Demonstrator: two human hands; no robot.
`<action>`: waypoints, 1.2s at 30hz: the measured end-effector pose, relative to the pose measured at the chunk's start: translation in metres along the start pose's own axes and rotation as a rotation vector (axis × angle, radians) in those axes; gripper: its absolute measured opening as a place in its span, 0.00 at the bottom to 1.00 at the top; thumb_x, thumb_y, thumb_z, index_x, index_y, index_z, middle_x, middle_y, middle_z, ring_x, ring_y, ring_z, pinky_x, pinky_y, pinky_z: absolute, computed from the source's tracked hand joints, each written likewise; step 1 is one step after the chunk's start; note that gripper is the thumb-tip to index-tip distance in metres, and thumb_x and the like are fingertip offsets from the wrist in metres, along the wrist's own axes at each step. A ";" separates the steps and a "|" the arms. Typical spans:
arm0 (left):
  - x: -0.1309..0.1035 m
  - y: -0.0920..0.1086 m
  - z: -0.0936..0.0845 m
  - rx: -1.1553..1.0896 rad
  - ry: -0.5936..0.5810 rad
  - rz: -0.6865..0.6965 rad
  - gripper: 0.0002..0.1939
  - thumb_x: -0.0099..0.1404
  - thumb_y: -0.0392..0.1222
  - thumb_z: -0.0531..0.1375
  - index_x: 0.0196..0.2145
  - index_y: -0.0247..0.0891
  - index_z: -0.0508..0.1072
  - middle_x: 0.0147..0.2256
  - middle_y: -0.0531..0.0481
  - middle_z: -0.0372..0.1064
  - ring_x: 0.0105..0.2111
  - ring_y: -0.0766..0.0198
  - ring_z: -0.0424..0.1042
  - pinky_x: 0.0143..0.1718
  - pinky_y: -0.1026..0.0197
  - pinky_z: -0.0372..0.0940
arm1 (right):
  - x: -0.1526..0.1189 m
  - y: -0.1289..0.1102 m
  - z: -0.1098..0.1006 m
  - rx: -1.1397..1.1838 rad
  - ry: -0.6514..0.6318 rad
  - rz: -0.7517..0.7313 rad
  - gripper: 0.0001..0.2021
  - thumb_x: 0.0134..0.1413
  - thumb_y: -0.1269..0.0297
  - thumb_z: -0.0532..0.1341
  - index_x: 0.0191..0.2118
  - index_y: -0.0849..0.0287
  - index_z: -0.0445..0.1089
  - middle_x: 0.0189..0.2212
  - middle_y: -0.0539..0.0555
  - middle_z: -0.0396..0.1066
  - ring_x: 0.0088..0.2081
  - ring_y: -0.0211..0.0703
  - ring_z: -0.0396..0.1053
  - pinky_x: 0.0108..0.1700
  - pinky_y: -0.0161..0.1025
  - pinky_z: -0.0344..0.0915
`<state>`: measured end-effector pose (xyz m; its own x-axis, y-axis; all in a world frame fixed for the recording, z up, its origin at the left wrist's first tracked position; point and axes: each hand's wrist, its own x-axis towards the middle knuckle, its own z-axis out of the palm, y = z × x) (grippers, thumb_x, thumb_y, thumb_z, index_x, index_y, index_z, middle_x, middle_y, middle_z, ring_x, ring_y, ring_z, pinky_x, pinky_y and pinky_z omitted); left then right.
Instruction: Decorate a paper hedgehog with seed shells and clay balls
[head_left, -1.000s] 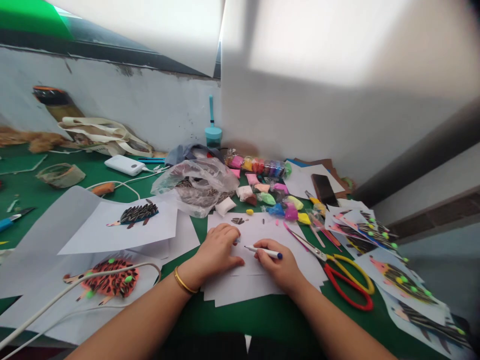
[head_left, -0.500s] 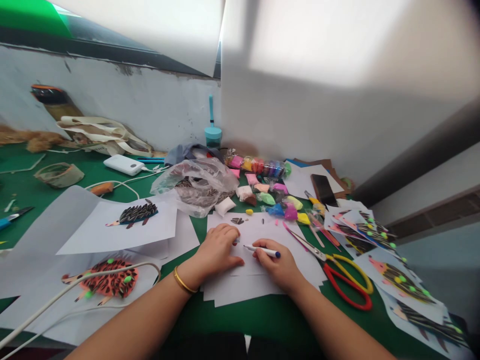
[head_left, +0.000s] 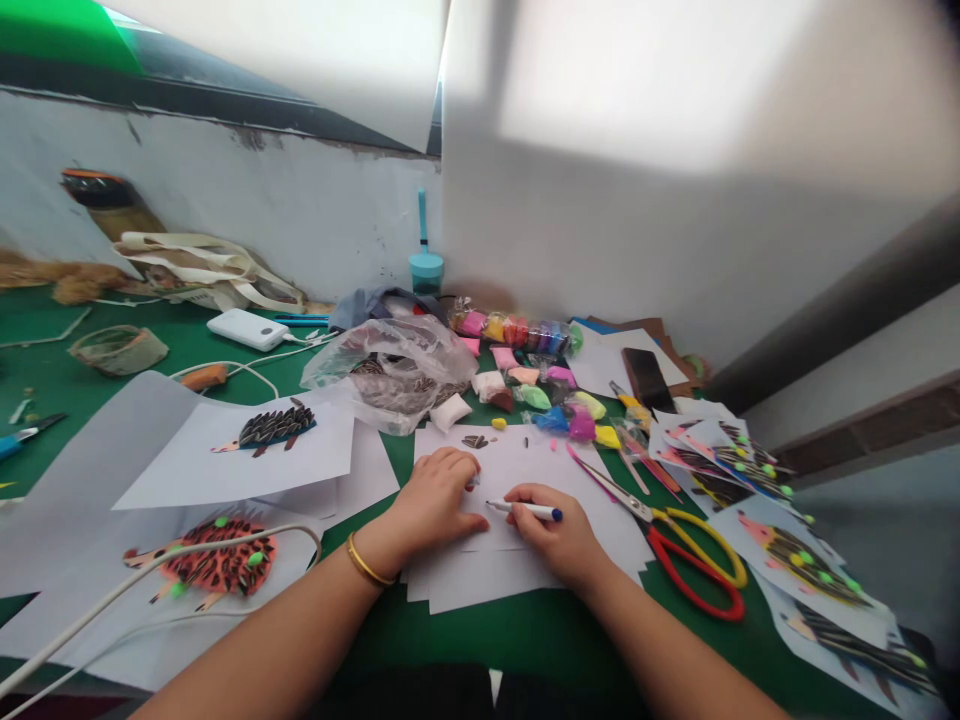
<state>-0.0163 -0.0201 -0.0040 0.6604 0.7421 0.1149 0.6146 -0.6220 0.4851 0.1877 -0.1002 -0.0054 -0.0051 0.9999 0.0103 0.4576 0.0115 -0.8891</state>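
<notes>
A white marker pen (head_left: pixel 536 510) with a dark blue end is gripped by my right hand (head_left: pixel 559 530), its tip pointing left, close to the white paper (head_left: pixel 491 575). My left hand (head_left: pixel 442 495) rests on the same sheet, thumb apart and fingers bent; a small pale bluish piece (head_left: pixel 474 481) shows at its fingertips, too little visible to name. Beyond the hands, a few striped sunflower seeds (head_left: pixel 476 441) lie on the sheet, with a yellow lump (head_left: pixel 499 424) near them. Large scissors (head_left: pixel 660 525) with red and yellow handles lie right of my right hand.
Colourful clay packets (head_left: pixel 581 425) and a plastic bag of seeds (head_left: pixel 397 370) lie behind the paper. Hedgehog pictures made with seeds (head_left: pixel 806 565) overlap at right; another hedgehog picture (head_left: pixel 277 425) is at left. A white cable (head_left: pixel 90 610) crosses the left foreground.
The marker pen and my right hand have shifted very slightly; the pen lies a little flatter. My left hand and the objects around look unmoved.
</notes>
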 end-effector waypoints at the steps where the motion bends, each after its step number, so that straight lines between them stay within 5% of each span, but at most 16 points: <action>1: 0.000 0.000 0.000 0.002 0.000 0.002 0.28 0.47 0.49 0.73 0.43 0.41 0.68 0.49 0.48 0.69 0.53 0.51 0.65 0.52 0.50 0.58 | 0.000 0.000 0.000 -0.005 0.002 -0.001 0.09 0.57 0.61 0.58 0.37 0.55 0.76 0.31 0.51 0.79 0.34 0.44 0.74 0.36 0.37 0.68; 15: 0.000 0.002 -0.002 0.003 -0.008 -0.009 0.26 0.48 0.49 0.72 0.42 0.42 0.68 0.49 0.47 0.69 0.54 0.50 0.64 0.52 0.49 0.58 | 0.001 -0.001 0.000 -0.025 -0.011 -0.002 0.10 0.55 0.60 0.58 0.36 0.56 0.76 0.32 0.53 0.79 0.35 0.46 0.75 0.38 0.38 0.69; 36: -0.001 0.001 -0.001 -0.010 -0.020 -0.015 0.27 0.48 0.49 0.72 0.43 0.42 0.68 0.50 0.46 0.69 0.54 0.49 0.64 0.53 0.49 0.58 | 0.002 0.003 -0.010 -0.078 0.136 0.031 0.10 0.57 0.59 0.57 0.37 0.56 0.75 0.32 0.52 0.77 0.35 0.46 0.73 0.38 0.38 0.67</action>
<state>-0.0168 -0.0208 -0.0024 0.6599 0.7459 0.0901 0.6202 -0.6084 0.4952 0.1982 -0.0983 -0.0038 0.1277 0.9905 0.0502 0.5230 -0.0242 -0.8520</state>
